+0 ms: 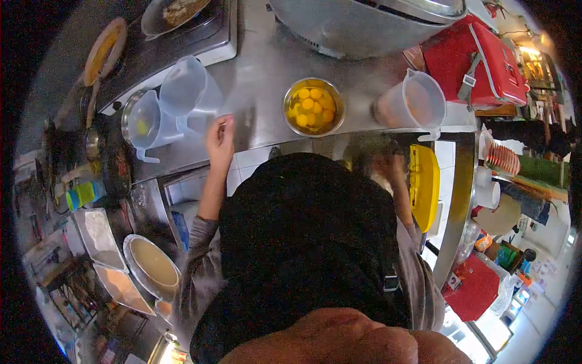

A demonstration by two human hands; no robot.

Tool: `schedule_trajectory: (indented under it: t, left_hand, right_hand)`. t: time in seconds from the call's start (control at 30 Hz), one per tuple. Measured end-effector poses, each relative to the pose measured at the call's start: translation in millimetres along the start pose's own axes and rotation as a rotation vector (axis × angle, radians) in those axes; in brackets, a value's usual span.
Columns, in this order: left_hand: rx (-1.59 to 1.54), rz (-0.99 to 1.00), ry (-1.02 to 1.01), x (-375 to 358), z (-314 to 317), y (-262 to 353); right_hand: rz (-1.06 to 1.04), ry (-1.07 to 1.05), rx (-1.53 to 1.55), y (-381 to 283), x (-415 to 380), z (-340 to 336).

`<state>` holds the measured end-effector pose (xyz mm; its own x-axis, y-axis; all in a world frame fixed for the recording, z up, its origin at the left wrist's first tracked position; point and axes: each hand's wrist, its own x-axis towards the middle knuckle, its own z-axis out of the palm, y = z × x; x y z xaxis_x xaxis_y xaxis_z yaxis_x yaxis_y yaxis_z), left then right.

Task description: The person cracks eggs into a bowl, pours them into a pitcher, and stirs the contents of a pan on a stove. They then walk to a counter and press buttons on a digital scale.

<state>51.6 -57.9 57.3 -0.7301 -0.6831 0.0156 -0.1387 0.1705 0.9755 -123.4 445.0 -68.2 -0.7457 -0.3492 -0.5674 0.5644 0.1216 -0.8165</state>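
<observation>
My left hand (220, 141) hovers by the front edge of the steel counter, its fingers loosely bent and apart, with nothing visible in them. Just beyond it stands a clear plastic measuring jug (189, 91). A second jug (145, 124), with a little yellow-green in the bottom, is beside that one. A steel bowl (287, 119) holding several cracked eggs (313, 108) sits on the counter between my hands. My right hand (388, 164) is low, below the counter edge near a yellow plastic object (424, 188); blur and shadow hide its fingers.
Another plastic jug (418, 103) stands at the counter's right, in front of a red insulated bag (476, 60). A large metal appliance (364, 27) occupies the back. At the left are a stove (218, 36) with a pan (151, 21) and a tub of beige liquid (154, 261).
</observation>
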Motion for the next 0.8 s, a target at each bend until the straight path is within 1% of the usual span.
schedule_trajectory:
  t: [0.03,0.13,0.17,0.23,0.27,0.33,0.37,0.4,0.43,0.47,0.53,0.57,0.63,0.67,0.7,0.73,0.8]
  left_hand:
    - [-0.032,-0.022,0.054,-5,-11,-6]
    - [0.222,0.378,0.307,-12,-34,-7]
    - [0.254,0.396,0.350,-15,-40,2]
    - [0.324,0.426,0.450,-20,-54,22]
    - [0.405,0.412,0.480,-18,-66,16]
    - [0.390,0.418,0.506,-9,-74,28]
    - [0.385,0.418,0.520,-4,-80,31]
    - [0.426,0.431,0.475,2,-88,20]
    - [0.428,0.393,0.423,5,-94,16]
    - [0.423,0.357,0.369,8,-95,15]
    - [0.363,0.298,0.291,16,-95,6]
    - [0.310,0.275,0.265,20,-94,-4]
    - [0.220,0.206,0.202,25,-96,-9]
    - [0.183,0.161,0.164,26,-98,-8]
    - [0.147,0.117,0.121,27,-99,-7]
    - [0.230,0.131,0.117,25,-99,4]
    - [0.285,0.197,0.086,24,-99,7]
  right_hand:
    - [-0.046,-0.012,-0.049,-31,-1,41]
    - [-0.063,-0.233,0.077,-79,13,129]
    - [-0.053,-0.253,0.114,-87,21,150]
    - [-0.064,-0.177,0.147,-88,24,164]
    - [-0.070,-0.150,0.160,-87,27,174]
    - [-0.082,-0.116,0.183,-79,44,194]
    - [-0.096,-0.096,0.033,-75,53,195]
    - [-0.108,-0.076,-0.117,-67,66,192]
    - [-0.141,-0.044,-0.424,-50,89,163]
    - [-0.403,-0.107,-0.407,-20,106,147]
    - [-0.541,-0.119,-0.382,-9,113,134]
    - [-0.504,-0.093,-0.294,-18,103,142]
    - [-0.332,-0.008,0.044,-57,59,190]
    - [-0.265,0.030,0.113,-82,40,214]
    - [-0.212,0.057,0.135,-108,23,237]
    - [-0.109,0.118,0.087,-139,2,259]
    - [-0.095,-0.031,0.012,-158,10,247]
